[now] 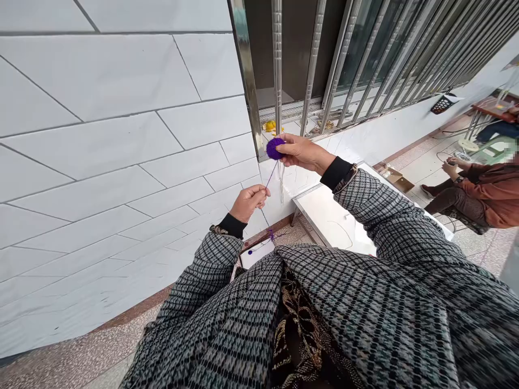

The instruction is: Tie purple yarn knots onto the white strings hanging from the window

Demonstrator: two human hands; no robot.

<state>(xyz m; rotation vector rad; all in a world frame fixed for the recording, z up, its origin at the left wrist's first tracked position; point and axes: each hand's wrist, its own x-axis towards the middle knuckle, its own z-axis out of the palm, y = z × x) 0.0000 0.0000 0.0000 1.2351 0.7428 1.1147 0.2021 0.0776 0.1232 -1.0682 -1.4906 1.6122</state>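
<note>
Beside a tiled wall (101, 162), the right hand (302, 152) grips a purple yarn pompom (275, 148) raised near the window bars (312, 65) while the left hand (250, 201) pinches its thread (271, 175) taut below.

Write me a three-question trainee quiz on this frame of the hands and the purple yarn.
1. True or false: the right hand holds the purple pom-pom in front of the window bars.
2. What does the left hand pinch? A) scissors B) purple strand C) a bar
3. Fill in: the strand runs up from the left hand to the ____.

Key: 1 true; 2 B; 3 pom-pom.
</note>
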